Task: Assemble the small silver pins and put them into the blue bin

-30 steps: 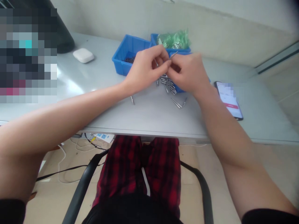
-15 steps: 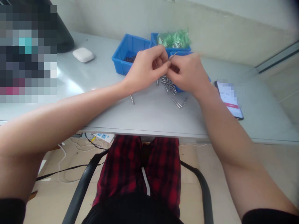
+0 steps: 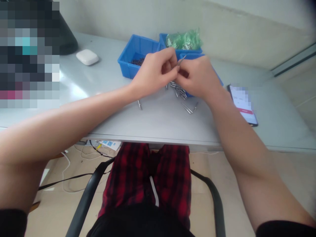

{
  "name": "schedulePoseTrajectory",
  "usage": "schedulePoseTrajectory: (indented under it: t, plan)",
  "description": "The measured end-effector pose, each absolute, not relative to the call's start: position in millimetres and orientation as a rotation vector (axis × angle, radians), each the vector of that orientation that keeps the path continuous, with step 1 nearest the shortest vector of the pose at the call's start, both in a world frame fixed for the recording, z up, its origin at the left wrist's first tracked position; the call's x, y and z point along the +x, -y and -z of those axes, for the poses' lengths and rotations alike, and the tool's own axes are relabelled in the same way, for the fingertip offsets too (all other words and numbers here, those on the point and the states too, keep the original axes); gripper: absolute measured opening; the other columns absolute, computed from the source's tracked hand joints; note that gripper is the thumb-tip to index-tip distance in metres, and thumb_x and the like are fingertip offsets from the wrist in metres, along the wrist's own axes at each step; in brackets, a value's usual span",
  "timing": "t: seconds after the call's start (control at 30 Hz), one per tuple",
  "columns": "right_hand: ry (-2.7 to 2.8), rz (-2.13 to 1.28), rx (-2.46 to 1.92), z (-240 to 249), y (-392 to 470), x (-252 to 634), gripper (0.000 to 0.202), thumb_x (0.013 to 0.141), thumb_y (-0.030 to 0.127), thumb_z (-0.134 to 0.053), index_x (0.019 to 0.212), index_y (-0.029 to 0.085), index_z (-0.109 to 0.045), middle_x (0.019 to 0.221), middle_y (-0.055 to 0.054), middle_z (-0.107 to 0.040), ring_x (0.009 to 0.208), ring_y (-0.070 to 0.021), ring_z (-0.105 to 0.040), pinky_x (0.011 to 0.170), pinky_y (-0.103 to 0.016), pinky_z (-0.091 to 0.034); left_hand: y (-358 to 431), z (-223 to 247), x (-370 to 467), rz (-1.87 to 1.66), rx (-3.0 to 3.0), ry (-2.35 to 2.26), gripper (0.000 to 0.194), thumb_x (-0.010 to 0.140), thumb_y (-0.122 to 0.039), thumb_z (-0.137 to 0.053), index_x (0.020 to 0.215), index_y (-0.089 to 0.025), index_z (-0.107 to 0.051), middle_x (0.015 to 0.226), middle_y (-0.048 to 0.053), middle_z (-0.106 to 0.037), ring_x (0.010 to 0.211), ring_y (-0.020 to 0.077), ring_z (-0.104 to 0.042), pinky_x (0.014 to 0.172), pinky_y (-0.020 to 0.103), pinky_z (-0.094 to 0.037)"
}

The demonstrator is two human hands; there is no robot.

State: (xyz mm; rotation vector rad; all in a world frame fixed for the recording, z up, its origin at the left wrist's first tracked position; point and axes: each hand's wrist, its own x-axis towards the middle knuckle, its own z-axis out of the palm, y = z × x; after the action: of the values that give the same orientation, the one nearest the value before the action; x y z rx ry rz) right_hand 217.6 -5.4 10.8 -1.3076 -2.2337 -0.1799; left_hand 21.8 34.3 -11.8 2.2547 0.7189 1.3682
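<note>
My left hand (image 3: 158, 70) and my right hand (image 3: 197, 74) meet fingertip to fingertip above the desk. Between their pinched fingers is a thin metal piece (image 3: 182, 60), its pointed end sticking up to the right. Both hands are closed on it; the rest of it is hidden by the fingers. Right below them lies a pile of small metal rods (image 3: 178, 89). A few more metal pieces (image 3: 187, 108) lie nearer the desk's front edge, and a single metal piece (image 3: 140, 105) lies by my left forearm.
A blue bin (image 3: 128, 69) holds dark small parts. Behind stands another blue bin (image 3: 181, 51) with a green plastic bag (image 3: 184, 40). A third blue bin (image 3: 217, 75) is partly behind my right hand. A phone (image 3: 244, 107) lies right, a white case (image 3: 87, 57) left.
</note>
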Motion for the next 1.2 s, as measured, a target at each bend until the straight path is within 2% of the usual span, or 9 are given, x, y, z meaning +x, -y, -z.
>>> schedulePoseTrajectory:
  t: [0.23, 0.47, 0.6, 0.7, 0.83, 0.97, 1.07, 1.2]
  plan:
    - [2.281, 0.204, -1.304, -12, 4, 220, 0.044, 0.108, 0.040, -0.070, 0.072, 0.032, -0.045, 0.078, -0.006, -0.077, 0.077, -0.0307, -0.069, 0.070, -0.047, -0.050, -33, 11, 22, -1.357, 2.281, -0.720, 0.033, 0.080, -0.003, -0.068, 0.077, -0.028, -0.047, 0.066, -0.005, -0.056, 0.063, 0.0159, -0.057, 0.066, 0.034, -0.043]
    - [2.252, 0.258, -1.284, -9, 4, 218, 0.038, 0.103, 0.033, -0.066, 0.073, 0.032, -0.044, 0.073, -0.004, -0.074, 0.073, -0.0320, -0.071, 0.070, -0.047, -0.049, -31, 9, 22, -1.356, 2.289, -0.732, 0.031, 0.076, -0.004, -0.064, 0.076, -0.028, -0.045, 0.065, -0.005, -0.056, 0.062, 0.0153, -0.054, 0.065, 0.034, -0.039]
    - [2.263, 0.206, -1.308, -10, 3, 218, 0.040, 0.105, 0.036, -0.072, 0.072, 0.033, -0.048, 0.075, -0.005, -0.075, 0.076, -0.0322, -0.070, 0.072, -0.048, -0.049, -30, 10, 23, -1.368, 2.290, -0.733, 0.031, 0.076, -0.003, -0.063, 0.077, -0.028, -0.045, 0.065, -0.005, -0.056, 0.061, 0.0147, -0.051, 0.064, 0.034, -0.038]
    - [2.272, 0.137, -1.343, -11, 4, 217, 0.044, 0.105, 0.037, -0.076, 0.073, 0.033, -0.046, 0.080, -0.007, -0.077, 0.080, -0.0326, -0.070, 0.076, -0.048, -0.050, -29, 9, 23, -1.370, 2.288, -0.738, 0.033, 0.074, -0.002, -0.064, 0.076, -0.028, -0.044, 0.065, -0.005, -0.055, 0.061, 0.0145, -0.051, 0.064, 0.034, -0.037]
    - [2.295, 0.134, -1.349, -12, 3, 219, 0.045, 0.105, 0.033, -0.073, 0.074, 0.032, -0.041, 0.082, -0.008, -0.078, 0.081, -0.0328, -0.072, 0.077, -0.048, -0.052, -24, 5, 20, -1.341, 2.298, -0.739, 0.023, 0.080, -0.010, -0.061, 0.078, -0.028, -0.046, 0.068, -0.004, -0.057, 0.065, 0.0146, -0.055, 0.068, 0.032, -0.040]
    - [2.336, 0.166, -1.235, -10, -2, 225, 0.042, 0.107, 0.042, -0.072, 0.075, 0.032, -0.044, 0.077, -0.006, -0.076, 0.075, -0.0304, -0.068, 0.069, -0.045, -0.049, -21, 4, 17, -1.318, 2.313, -0.714, 0.016, 0.082, -0.016, -0.057, 0.081, -0.028, -0.047, 0.070, -0.003, -0.059, 0.067, 0.0148, -0.058, 0.069, 0.031, -0.041]
    - [2.318, 0.166, -1.205, -6, -7, 227, 0.046, 0.106, 0.047, -0.072, 0.075, 0.032, -0.041, 0.074, -0.006, -0.073, 0.071, -0.0282, -0.063, 0.068, -0.043, -0.045, -25, 7, 16, -1.326, 2.332, -0.695, 0.015, 0.083, -0.020, -0.058, 0.080, -0.028, -0.047, 0.070, -0.002, -0.061, 0.068, 0.0160, -0.060, 0.069, 0.032, -0.042]
    - [2.286, 0.237, -1.189, -1, -7, 224, 0.047, 0.104, 0.040, -0.070, 0.074, 0.033, -0.036, 0.071, -0.005, -0.071, 0.068, -0.0278, -0.061, 0.067, -0.044, -0.044, -30, 12, 18, -1.376, 2.298, -0.621, 0.014, 0.080, -0.023, -0.060, 0.079, -0.029, -0.047, 0.068, -0.002, -0.060, 0.065, 0.0161, -0.055, 0.066, 0.034, -0.039]
